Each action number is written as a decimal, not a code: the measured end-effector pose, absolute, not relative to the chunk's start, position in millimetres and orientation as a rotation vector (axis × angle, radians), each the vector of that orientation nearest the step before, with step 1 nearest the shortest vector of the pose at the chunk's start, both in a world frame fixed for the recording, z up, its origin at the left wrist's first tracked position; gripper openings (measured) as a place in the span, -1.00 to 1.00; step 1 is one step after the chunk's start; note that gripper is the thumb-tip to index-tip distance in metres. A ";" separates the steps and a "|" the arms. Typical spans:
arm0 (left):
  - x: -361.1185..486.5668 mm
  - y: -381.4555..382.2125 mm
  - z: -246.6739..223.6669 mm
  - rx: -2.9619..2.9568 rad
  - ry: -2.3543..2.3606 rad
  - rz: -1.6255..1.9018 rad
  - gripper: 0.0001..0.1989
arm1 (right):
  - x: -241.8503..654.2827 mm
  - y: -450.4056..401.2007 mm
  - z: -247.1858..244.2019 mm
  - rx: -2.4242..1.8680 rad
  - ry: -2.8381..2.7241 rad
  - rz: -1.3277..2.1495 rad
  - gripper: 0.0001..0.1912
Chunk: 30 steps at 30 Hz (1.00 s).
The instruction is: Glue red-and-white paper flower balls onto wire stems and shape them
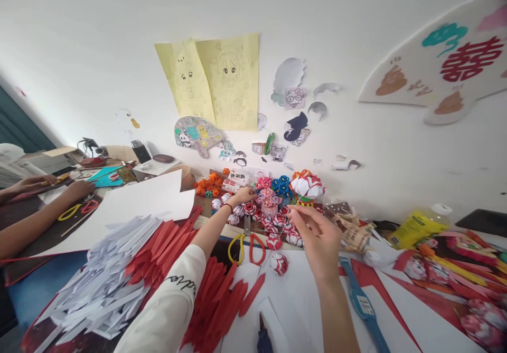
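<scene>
My left hand point(244, 196) reaches in among paper flowers at the back of the table, its fingers bent together beside a red-and-white flower point(249, 208) and a pot of pink flowers point(269, 199). Whatever it may grip is too small to make out. My right hand point(319, 232) is raised just right of the red-and-white flower cluster point(292, 234), thumb and forefinger pinched. What is between those fingertips I cannot make out. One loose red-and-white flower point(279, 264) lies on white paper between my arms. Scissors with yellow and red handles point(247, 248) lie beside my left forearm.
White paper strips point(106, 274) and red strips point(216, 300) are heaped at left and under my left arm. A blue watch-like band point(362, 303) lies right of my right forearm. At far left, another person's arms point(43, 210) rest near more scissors point(79, 210).
</scene>
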<state>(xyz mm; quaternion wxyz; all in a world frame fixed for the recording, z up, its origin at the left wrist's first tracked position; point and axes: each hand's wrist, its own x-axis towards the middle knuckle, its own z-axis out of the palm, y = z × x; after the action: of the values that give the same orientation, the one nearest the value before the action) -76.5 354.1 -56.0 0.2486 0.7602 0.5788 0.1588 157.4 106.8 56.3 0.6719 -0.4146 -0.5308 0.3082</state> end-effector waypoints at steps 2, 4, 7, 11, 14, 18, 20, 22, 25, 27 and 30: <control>-76.4 354.5 -55.3 2.048 1.556 0.452 -0.65 | 158.2 106.9 55.7 -0.939 -1.196 0.694 -0.81; -79.1 354.5 -52.7 2.014 1.539 0.484 -0.64 | 158.8 107.1 54.6 -0.942 -1.193 0.692 -0.82; -87.2 353.1 -48.3 1.957 1.522 0.545 -0.65 | 159.4 107.3 52.9 -0.931 -1.178 0.694 -0.83; -100.7 347.5 -44.6 1.873 1.511 0.640 -0.65 | 159.0 106.7 53.3 -0.929 -1.177 0.712 -0.83; -109.0 340.8 -41.5 1.810 1.495 0.725 -0.65 | 157.4 105.9 55.5 -0.933 -1.190 0.707 -0.83; -116.4 332.7 -32.3 1.735 1.455 0.859 -0.65 | 153.9 105.3 57.1 -0.941 -1.205 0.710 -0.81; -119.4 330.0 -25.4 1.700 1.429 0.928 -0.65 | 152.1 105.4 57.1 -0.944 -1.193 0.749 -0.80; -122.3 328.0 -17.9 1.669 1.401 0.993 -0.65 | 150.5 106.0 57.1 -0.952 -1.167 0.796 -0.77; -126.6 325.2 -7.5 1.631 1.356 1.079 -0.65 | 148.7 108.1 56.4 -0.952 -1.131 0.866 -0.74; -128.8 323.3 -2.1 1.614 1.324 1.126 -0.65 | 147.9 110.2 54.7 -0.927 -1.107 0.917 -0.74; -130.4 321.0 2.5 1.600 1.277 1.174 -0.65 | 146.8 113.4 50.8 -0.892 -1.090 0.993 -0.73</control>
<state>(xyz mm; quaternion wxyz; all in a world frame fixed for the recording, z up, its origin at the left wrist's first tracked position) -130.4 321.0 2.5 0.3810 0.6268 0.5004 0.4601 146.8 113.4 50.8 0.6512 -0.3926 -0.4802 0.4373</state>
